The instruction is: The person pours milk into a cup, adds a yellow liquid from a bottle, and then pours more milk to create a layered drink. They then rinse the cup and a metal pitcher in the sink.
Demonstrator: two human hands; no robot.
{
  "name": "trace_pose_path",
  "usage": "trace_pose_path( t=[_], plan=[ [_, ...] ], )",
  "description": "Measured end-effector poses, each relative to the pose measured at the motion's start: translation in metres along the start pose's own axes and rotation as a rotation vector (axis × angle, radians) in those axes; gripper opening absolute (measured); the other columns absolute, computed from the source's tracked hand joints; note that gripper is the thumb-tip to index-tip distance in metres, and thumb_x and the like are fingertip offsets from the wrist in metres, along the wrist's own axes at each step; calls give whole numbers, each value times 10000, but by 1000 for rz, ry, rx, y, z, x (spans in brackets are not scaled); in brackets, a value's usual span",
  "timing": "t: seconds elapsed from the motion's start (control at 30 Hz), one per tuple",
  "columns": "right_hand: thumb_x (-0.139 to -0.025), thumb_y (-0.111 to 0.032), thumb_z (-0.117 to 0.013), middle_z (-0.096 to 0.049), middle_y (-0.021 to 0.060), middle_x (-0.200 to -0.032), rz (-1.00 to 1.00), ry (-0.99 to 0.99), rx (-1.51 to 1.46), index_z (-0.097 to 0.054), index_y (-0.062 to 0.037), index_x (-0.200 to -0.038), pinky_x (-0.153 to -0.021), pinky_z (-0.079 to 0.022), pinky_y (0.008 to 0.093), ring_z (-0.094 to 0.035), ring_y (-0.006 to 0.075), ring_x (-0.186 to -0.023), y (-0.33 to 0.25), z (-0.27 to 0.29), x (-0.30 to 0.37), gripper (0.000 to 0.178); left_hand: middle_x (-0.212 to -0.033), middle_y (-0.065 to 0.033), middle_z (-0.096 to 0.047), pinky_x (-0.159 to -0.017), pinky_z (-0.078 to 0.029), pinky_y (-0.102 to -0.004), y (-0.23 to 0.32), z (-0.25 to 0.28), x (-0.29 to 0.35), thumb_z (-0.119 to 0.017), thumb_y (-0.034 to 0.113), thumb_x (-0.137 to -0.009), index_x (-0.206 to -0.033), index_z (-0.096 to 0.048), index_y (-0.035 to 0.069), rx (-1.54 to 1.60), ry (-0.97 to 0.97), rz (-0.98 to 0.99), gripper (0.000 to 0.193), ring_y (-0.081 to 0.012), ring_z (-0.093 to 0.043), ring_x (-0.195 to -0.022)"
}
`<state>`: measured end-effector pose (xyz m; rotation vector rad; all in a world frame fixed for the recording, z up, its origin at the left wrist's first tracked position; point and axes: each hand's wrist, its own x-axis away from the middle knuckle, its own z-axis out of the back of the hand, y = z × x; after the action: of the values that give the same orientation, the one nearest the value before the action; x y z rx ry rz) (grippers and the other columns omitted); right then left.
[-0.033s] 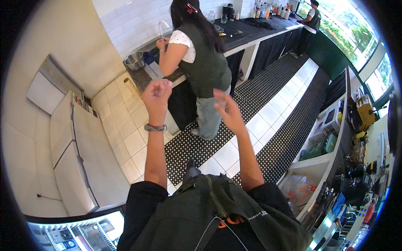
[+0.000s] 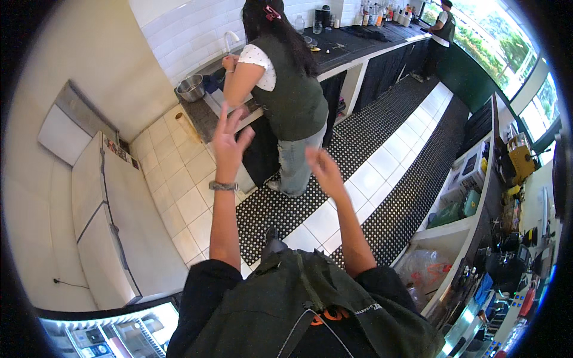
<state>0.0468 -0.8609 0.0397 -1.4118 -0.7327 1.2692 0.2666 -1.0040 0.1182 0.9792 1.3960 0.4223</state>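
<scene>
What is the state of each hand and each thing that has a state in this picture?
Left hand: raised, open, empty.
Right hand: raised, open, empty.
Wristwatch: worn on the left wrist.
Metal bowl: upright on the counter beside the sink.
Co-worker: standing at the sink.

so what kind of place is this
Most likely the work area behind a café or bar counter: a long dark worktop crowded with bottles, a sink with a tap, black perforated floor mats, and apron-wearing staff.
</scene>
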Motion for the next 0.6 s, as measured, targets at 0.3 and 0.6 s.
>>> trace_pose_path(
  t=[0.3,0.6],
  plan=[
    [-864,-305,-570,-598,229,-1095,-1585,-330,493,-568,-38,-1184,-830,-466,456,-574,369,-1001,264,58,486,416,-1155,-181,-628,-945,-438,-370,-210,98,524,-489,374,-970,-1196,-590,-23,-610,-495,1196,467,-292,-581,-1098],
    [-893,-248,-520,-609,189,-980,-1218,313,17,-567,-23,-1123,-675,-476,418,-581,304,-826,251,15,388,325,-660,0,-567,-461,-428,-285,-202,114,385,-604,401,-865,-981,-633,98,-520,-1182,1557,326,-114,-521,-546]
  ],
)
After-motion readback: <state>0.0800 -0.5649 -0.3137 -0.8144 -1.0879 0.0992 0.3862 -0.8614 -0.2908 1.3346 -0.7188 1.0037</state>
